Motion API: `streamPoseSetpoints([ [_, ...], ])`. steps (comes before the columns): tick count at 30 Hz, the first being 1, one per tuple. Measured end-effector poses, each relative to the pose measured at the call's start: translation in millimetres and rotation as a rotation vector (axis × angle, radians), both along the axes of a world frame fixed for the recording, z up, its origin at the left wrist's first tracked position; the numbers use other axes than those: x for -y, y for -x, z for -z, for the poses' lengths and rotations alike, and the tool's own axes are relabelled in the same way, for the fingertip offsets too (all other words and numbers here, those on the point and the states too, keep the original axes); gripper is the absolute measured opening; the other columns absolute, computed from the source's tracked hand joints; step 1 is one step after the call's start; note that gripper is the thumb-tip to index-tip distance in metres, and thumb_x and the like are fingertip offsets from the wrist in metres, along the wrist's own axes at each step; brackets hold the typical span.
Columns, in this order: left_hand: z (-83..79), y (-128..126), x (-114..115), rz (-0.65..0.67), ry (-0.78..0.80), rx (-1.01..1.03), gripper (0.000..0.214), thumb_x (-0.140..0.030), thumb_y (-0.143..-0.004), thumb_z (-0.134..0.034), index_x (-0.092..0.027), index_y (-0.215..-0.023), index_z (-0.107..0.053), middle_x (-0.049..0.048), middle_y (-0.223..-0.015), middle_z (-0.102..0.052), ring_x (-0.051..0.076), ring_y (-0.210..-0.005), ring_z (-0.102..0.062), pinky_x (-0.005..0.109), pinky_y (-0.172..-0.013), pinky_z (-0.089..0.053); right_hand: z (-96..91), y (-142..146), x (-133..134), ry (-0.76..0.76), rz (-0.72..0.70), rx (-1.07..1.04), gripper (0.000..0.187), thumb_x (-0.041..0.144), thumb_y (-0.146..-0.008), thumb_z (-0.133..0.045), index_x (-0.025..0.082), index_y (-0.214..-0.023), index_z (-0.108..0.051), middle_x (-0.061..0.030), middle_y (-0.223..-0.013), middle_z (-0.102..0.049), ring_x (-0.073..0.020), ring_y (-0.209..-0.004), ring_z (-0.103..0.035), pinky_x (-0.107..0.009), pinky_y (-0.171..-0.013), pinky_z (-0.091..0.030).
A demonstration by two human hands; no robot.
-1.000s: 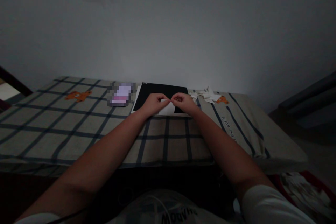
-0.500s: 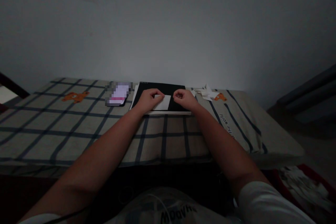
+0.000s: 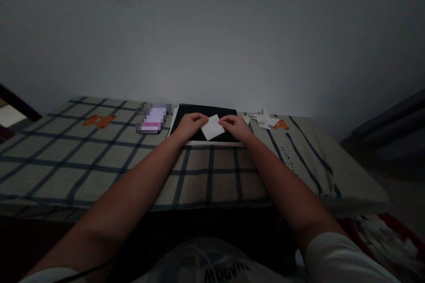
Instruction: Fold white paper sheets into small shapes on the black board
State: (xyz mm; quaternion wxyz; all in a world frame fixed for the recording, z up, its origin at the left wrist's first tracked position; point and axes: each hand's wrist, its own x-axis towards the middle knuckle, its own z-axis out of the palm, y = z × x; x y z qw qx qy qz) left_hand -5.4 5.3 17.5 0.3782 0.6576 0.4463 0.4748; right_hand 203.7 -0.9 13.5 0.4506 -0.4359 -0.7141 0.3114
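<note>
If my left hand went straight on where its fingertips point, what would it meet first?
Most likely the white paper, right at the fingertips of the left hand; beyond it, the right hand. Fingertip height above the paper is unclear.

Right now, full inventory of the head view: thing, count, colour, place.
Cover: 1, black, table centre
Pages: uncountable, white, under the cover
Paper square: 1, white, over the cover
Smartphone: 1, lilac-pink screen, left of the cover
Paper pieces: several, white, right of the cover
Tablecloth: 1, pale with dark blue stripes, centre
Bear prints: 2, orange, tablecloth left and right
Wall: 1, grey, behind
Container: 1, red, lower right; white contents unclear
Dark bar: 1, left edge
Left hand: 1, bare, at the paper's left edge
Right hand: 1, bare, at its right edge
Sleeves: 2, white, lower corners
</note>
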Motion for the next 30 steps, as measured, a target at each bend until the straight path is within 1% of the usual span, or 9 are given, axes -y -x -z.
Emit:
streamPoseSetpoints([
  [4,-2.0,1,0,-0.049,0.048,-0.026,0.024,-0.036,-0.073,-0.068,-0.015,-0.083,-0.075,0.0047,-0.075,-0.07,0.015,-0.064,-0.058,0.027,-0.062,-0.044,-0.5,-4,0,-0.091,0.036,0.028,0.029,0.037,-0.08,-0.067,0.018,-0.101,-0.07,-0.0027,-0.08,-0.066,-0.014,-0.067,-0.056,-0.028,-0.063,-0.045],
  [6,-2.2,1,-1,-0.088,0.079,0.027,0.023,-0.034,-0.072,-0.067,-0.015,-0.082,-0.074,0.0047,-0.074,-0.07,0.014,-0.062,-0.057,0.026,-0.06,-0.044,-2.1,-5,1,-0.173,-0.014,0.117,0.036,0.036,-0.079,-0.07,0.019,-0.111,-0.068,-0.0034,-0.086,-0.065,-0.014,-0.07,-0.056,-0.027,-0.063,-0.045],
  [8,-1.6,1,-3,-0.113,0.111,0.084,0.021,-0.032,-0.071,-0.067,-0.014,-0.08,-0.073,0.0047,-0.074,-0.069,0.014,-0.063,-0.057,0.026,-0.059,-0.043,-3.4,-6,3,-0.268,-0.084,0.233,0.04,0.034,-0.077,-0.074,0.02,-0.114,-0.067,-0.0056,-0.096,-0.064,-0.0157,-0.078,-0.057,-0.028,-0.066,-0.046],
  [10,-0.4,2,-5,-0.119,0.145,0.116,0.021,-0.031,-0.071,-0.067,-0.014,-0.081,-0.073,0.0048,-0.074,-0.069,0.014,-0.063,-0.057,0.025,-0.058,-0.043,-3.4,-7,4,-0.335,-0.136,0.315,0.039,0.031,-0.077,-0.076,0.02,-0.113,-0.068,-0.007,-0.101,-0.063,-0.0173,-0.086,-0.058,-0.029,-0.072,-0.047],
  [12,1.0,2,-6,-0.113,0.171,0.134,0.022,-0.032,-0.071,-0.067,-0.014,-0.083,-0.074,0.0051,-0.075,-0.069,0.014,-0.063,-0.057,0.025,-0.058,-0.043,-1.8,-8,2,-0.362,-0.153,0.353,0.034,0.029,-0.078,-0.075,0.02,-0.11,-0.07,-0.0071,-0.1,-0.062,-0.0174,-0.086,-0.058,-0.031,-0.076,-0.048],
  [18,4.0,3,-6,-0.098,0.184,0.118,0.024,-0.033,-0.072,-0.068,-0.014,-0.085,-0.075,0.0067,-0.08,-0.071,0.015,-0.066,-0.06,0.026,-0.061,-0.045,1.6,-9,-2,-0.403,-0.129,0.423,0.019,0.031,-0.087,-0.067,0.021,-0.101,-0.075,-0.0072,-0.099,-0.063,-0.0188,-0.091,-0.059,-0.034,-0.081,-0.047],
  [21,6.0,3,-8,-0.082,0.191,0.121,0.025,-0.033,-0.073,-0.068,-0.015,-0.087,-0.075,0.0069,-0.084,-0.072,0.016,-0.07,-0.061,0.026,-0.063,-0.047,-0.3,-9,-1,-0.424,-0.11,0.43,0.018,0.029,-0.091,-0.061,0.021,-0.095,-0.076,-0.0067,-0.096,-0.065,-0.0182,-0.09,-0.06,-0.033,-0.082,-0.047],
  [27,7.0,3,-11,-0.015,0.204,0.135,0.029,-0.036,-0.074,-0.069,-0.016,-0.095,-0.075,0.0071,-0.088,-0.072,0.015,-0.072,-0.062,0.026,-0.066,-0.048,-5.7,-8,1,-0.415,0.029,0.357,0.018,0.025,-0.09,-0.059,0.017,-0.085,-0.075,-0.0078,-0.088,-0.07,-0.0183,-0.084,-0.063,-0.032,-0.078,-0.047],
  [30,2.7,3,-8,0.003,0.183,0.102,0.036,-0.046,-0.078,-0.066,-0.016,-0.097,-0.075,0.0073,-0.086,-0.071,0.015,-0.07,-0.06,0.026,-0.063,-0.046,-6.8,-7,2,-0.357,0.142,0.313,0.019,0.029,-0.088,-0.059,0.018,-0.083,-0.074,-0.0068,-0.084,-0.072,-0.0184,-0.079,-0.063,-0.031,-0.073,-0.048],
])
